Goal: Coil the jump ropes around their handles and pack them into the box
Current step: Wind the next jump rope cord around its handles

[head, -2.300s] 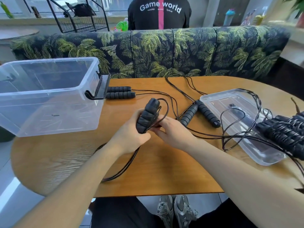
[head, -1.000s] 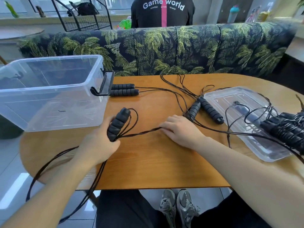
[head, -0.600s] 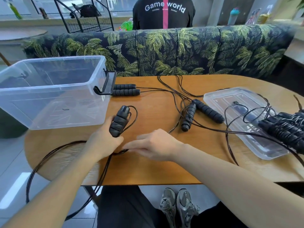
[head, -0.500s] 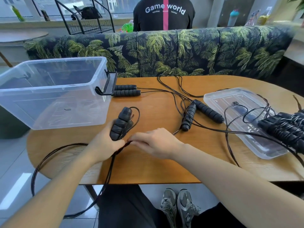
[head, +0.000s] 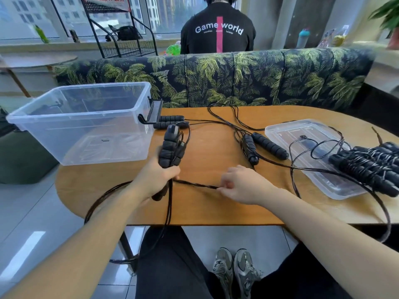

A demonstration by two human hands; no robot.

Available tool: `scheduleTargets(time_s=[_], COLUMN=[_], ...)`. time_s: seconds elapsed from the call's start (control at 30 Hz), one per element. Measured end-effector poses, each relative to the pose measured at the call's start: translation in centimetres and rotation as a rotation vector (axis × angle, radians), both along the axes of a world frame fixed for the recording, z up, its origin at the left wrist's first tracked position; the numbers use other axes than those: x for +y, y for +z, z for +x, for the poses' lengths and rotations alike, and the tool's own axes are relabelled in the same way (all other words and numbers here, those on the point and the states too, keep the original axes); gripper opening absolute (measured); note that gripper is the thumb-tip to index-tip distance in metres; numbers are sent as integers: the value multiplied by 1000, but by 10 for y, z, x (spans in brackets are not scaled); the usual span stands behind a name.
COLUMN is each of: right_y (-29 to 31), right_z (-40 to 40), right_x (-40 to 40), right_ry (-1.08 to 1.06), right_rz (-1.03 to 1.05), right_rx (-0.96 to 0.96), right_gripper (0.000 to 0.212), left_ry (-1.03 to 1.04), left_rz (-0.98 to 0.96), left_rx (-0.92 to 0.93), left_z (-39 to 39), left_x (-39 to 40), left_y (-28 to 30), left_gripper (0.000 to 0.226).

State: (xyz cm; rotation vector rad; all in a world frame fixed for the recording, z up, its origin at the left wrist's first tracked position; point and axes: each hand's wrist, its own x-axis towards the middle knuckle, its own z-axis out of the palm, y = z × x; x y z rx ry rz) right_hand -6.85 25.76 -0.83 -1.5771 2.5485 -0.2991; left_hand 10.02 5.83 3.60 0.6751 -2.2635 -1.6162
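on a rounded wooden table (head: 216, 208) before a palm-print sofa (head: 248, 80), the left hand (head: 155, 180) grips 2 black handles (head: 170, 147) upright while the right hand (head: 241, 186) pinches their cord (head: 194, 184), the clear box (head: 86, 121) at 10 o'clock, its lid (head: 313, 152) at 3 o'clock.

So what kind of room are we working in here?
Probably a lounge or café-style common room, not a workshop: a palm-print padded bench, a rounded wooden table, big windows onto city buildings, and another person seated behind.
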Motion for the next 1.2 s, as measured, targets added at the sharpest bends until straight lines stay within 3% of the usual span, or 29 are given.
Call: scheduleTargets(time_s=[0.07, 0.17, 0.23, 0.3, 0.43, 0.5, 0.6, 0.67, 0.93, 1.1, 1.2], right_y=[8, 25, 39, 49, 53, 53, 56, 58, 69, 74, 77], right_z=[4, 21, 34, 44, 49, 49, 47, 40, 7, 7, 5], right_x=[5, 6, 6, 7, 15, 21, 32, 39, 53, 50, 42], right_ry=[-64, -153, -205, -217, -197, -231, -314, -352, -545, -626, -621], right_rz=[-52, -436, -650, -734, -736, -782, -846, -835, -958, -874, -843], right_rx=[-150, -412, -637, -752, -683, -792, -1043, -1093, -1497, -1441, -1447], right_gripper=[41, 42, 38, 33, 16, 8, 11, 12, 8, 6, 16], left_ry=[-20, -59, -90, -109, -117, -123, -88, -98, -335, -315, -225], left_rz=[82, 135, 120, 91, 47, 149, 344, 424, 658, 859, 888], left_rx=[32, 24, -7, -15, 4, 14, 8, 8, -137, -109, -67], left_z=[-2, -5, -8, -11, -11, -9, -6, -4, 5, 2, -6], left_x=[14, 43, 61, 75, 92, 96, 99, 101, 104, 107, 107], left_y=[2, 2, 0, 0, 3, 6, 10, 11, 16, 8, -1], left_gripper=[41, 36, 43, 57, 68, 65, 44, 35, 37, 45, 38])
